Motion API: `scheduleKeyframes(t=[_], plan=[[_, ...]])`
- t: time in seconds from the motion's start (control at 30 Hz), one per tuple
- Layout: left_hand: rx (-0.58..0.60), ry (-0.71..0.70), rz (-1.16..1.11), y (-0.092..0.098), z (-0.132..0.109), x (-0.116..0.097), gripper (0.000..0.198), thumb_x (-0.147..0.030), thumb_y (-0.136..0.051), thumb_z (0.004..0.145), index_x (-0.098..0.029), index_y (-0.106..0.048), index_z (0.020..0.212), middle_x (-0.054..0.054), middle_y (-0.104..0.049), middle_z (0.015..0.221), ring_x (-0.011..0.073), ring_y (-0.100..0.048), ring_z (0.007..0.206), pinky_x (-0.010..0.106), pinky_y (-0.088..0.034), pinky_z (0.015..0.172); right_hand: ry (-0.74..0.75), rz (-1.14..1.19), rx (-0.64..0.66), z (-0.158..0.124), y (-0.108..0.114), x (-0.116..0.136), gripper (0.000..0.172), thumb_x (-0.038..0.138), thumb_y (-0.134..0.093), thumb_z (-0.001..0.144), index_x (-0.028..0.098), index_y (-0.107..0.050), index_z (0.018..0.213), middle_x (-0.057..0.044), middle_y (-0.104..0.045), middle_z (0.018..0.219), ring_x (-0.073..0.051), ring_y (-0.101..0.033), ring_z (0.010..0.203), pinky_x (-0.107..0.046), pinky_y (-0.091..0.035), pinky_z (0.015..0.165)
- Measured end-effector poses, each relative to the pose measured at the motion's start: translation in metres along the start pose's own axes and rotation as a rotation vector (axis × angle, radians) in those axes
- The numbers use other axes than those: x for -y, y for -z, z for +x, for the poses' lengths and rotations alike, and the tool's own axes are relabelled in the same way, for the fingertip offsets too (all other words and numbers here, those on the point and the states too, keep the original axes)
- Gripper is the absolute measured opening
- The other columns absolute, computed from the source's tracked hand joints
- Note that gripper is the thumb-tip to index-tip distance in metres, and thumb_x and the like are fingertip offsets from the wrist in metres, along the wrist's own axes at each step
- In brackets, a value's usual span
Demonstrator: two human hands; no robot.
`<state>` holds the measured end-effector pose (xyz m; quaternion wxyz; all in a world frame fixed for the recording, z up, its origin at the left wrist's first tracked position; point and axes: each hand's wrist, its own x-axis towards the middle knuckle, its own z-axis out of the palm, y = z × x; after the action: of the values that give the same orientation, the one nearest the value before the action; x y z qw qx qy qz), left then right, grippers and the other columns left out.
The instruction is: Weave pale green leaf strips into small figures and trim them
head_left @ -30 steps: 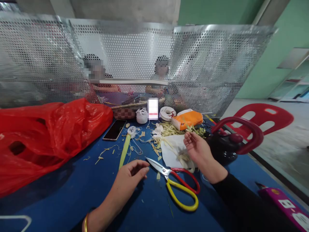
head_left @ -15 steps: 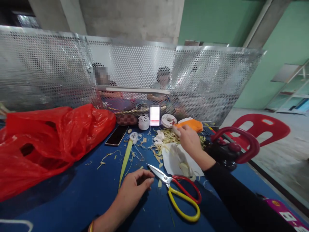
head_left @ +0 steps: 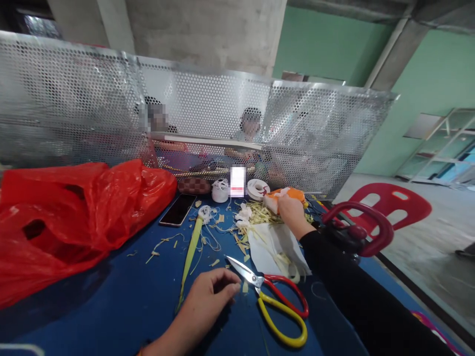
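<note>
My left hand (head_left: 210,301) rests on the blue table with fingers curled and thumb against the fingertips; whatever it may hold is too small to make out. Just to its right lie scissors (head_left: 255,282) with one red and one yellow handle, blades together. My right hand (head_left: 293,212) reaches to the far side, its fingers closed on a soft orange-and-white packet (head_left: 288,196); the fingertips are partly hidden. In front of that hand lie pale plant scraps (head_left: 261,212) and a white paper sheet (head_left: 265,242). Left of centre, a green leaf strip (head_left: 191,249) ends in white thread (head_left: 206,213).
A red plastic bag (head_left: 85,212) covers the table's left side, beside a phone (head_left: 178,210). White spools (head_left: 259,189) stand before a perforated metal screen (head_left: 208,94), with people behind it. At right are a dark red handled object (head_left: 356,227) and a red chair (head_left: 395,207).
My right hand has moved from above the plant scraps onto the orange-and-white packet, now closed on it. My left hand stays by the scissors. The view has shifted slightly.
</note>
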<state>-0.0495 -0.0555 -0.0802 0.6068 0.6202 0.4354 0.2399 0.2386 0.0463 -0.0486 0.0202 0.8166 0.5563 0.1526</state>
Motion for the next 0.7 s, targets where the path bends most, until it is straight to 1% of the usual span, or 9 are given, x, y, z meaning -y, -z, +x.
scheduleKeyframes(t=[0.07, 0.17, 0.2, 0.23, 0.33, 0.43, 0.47, 0.57, 0.7], plan=[[0.009, -0.010, -0.010, -0.001, 0.000, 0.001, 0.021, -0.032, -0.060, 0.072, -0.014, -0.065, 0.082, 0.003, -0.061, 0.068, 0.0148, -0.055, 0.062, 0.029, -0.041, 0.062, -0.033, -0.013, -0.038, 0.000, 0.013, -0.001, 0.035, 0.032, -0.060, 0.091, 0.013, -0.056, 0.120, -0.011, -0.059, 0.120, -0.022, -0.062, 0.100, -0.042, -0.053, 0.083], [0.013, -0.019, -0.021, -0.001, 0.000, 0.000, 0.020, -0.032, -0.061, 0.072, -0.014, -0.065, 0.081, 0.003, -0.060, 0.069, 0.0143, -0.055, 0.062, 0.029, -0.040, 0.062, -0.088, -0.019, -0.116, 0.003, 0.042, -0.006, 0.029, 0.030, -0.058, 0.092, 0.013, -0.058, 0.116, -0.009, -0.062, 0.113, -0.020, -0.064, 0.094, -0.039, -0.054, 0.079], [0.016, -0.016, -0.031, -0.001, 0.000, 0.000, 0.020, -0.032, -0.061, 0.071, -0.014, -0.064, 0.080, 0.003, -0.060, 0.069, 0.0141, -0.054, 0.061, 0.029, -0.040, 0.062, -0.096, -0.018, -0.151, 0.006, 0.053, -0.008, 0.022, 0.023, -0.054, 0.094, 0.010, -0.062, 0.109, -0.013, -0.064, 0.107, -0.022, -0.066, 0.092, -0.035, -0.054, 0.077], [0.019, -0.014, -0.040, 0.000, 0.001, -0.001, 0.021, -0.032, -0.062, 0.070, -0.014, -0.064, 0.080, 0.003, -0.060, 0.069, 0.0140, -0.055, 0.061, 0.028, -0.040, 0.061, -0.111, -0.017, -0.181, 0.010, 0.062, -0.010, 0.019, 0.018, -0.050, 0.095, 0.008, -0.063, 0.104, -0.016, -0.065, 0.103, -0.023, -0.067, 0.091, -0.033, -0.053, 0.076], [0.025, -0.012, -0.067, 0.000, 0.001, -0.001, 0.022, -0.033, -0.062, 0.069, -0.014, -0.064, 0.079, 0.003, -0.060, 0.068, 0.0139, -0.054, 0.060, 0.028, -0.040, 0.060, -0.174, -0.012, -0.239, 0.026, 0.077, -0.014, 0.024, 0.013, -0.041, 0.097, 0.009, -0.062, 0.108, -0.017, -0.064, 0.106, -0.025, -0.067, 0.095, -0.033, -0.052, 0.077], [0.020, -0.015, -0.096, -0.001, 0.000, -0.001, 0.022, -0.034, -0.063, 0.068, -0.014, -0.064, 0.078, 0.002, -0.059, 0.066, 0.0134, -0.054, 0.058, 0.028, -0.039, 0.059, -0.239, 0.004, -0.211, 0.045, 0.069, -0.016, 0.024, 0.024, -0.051, 0.096, 0.012, -0.060, 0.114, -0.013, -0.063, 0.111, -0.023, -0.065, 0.096, -0.037, -0.053, 0.079], [0.018, -0.016, -0.105, -0.002, 0.000, 0.000, 0.022, -0.033, -0.063, 0.068, -0.013, -0.064, 0.078, 0.002, -0.059, 0.066, 0.0133, -0.053, 0.058, 0.028, -0.039, 0.059, -0.256, 0.011, -0.189, 0.051, 0.062, -0.015, 0.029, 0.029, -0.057, 0.093, 0.013, -0.058, 0.117, -0.010, -0.062, 0.114, -0.021, -0.064, 0.096, -0.039, -0.054, 0.080], [0.011, -0.007, -0.128, -0.003, 0.000, 0.003, 0.021, -0.031, -0.063, 0.068, -0.013, -0.065, 0.078, 0.003, -0.060, 0.067, 0.0133, -0.054, 0.058, 0.028, -0.039, 0.059, -0.260, 0.029, -0.143, 0.062, 0.038, -0.011, 0.034, 0.032, -0.060, 0.091, 0.013, -0.056, 0.120, -0.011, -0.060, 0.119, -0.022, -0.062, 0.100, -0.041, -0.053, 0.083], [0.007, 0.018, -0.128, -0.004, 0.001, 0.006, 0.018, -0.028, -0.062, 0.068, -0.013, -0.065, 0.077, 0.003, -0.059, 0.065, 0.0137, -0.054, 0.058, 0.028, -0.039, 0.058, -0.206, 0.050, -0.119, 0.061, 0.011, 0.000, 0.035, 0.032, -0.059, 0.091, 0.013, -0.056, 0.120, -0.012, -0.059, 0.120, -0.023, -0.062, 0.101, -0.042, -0.053, 0.083]])
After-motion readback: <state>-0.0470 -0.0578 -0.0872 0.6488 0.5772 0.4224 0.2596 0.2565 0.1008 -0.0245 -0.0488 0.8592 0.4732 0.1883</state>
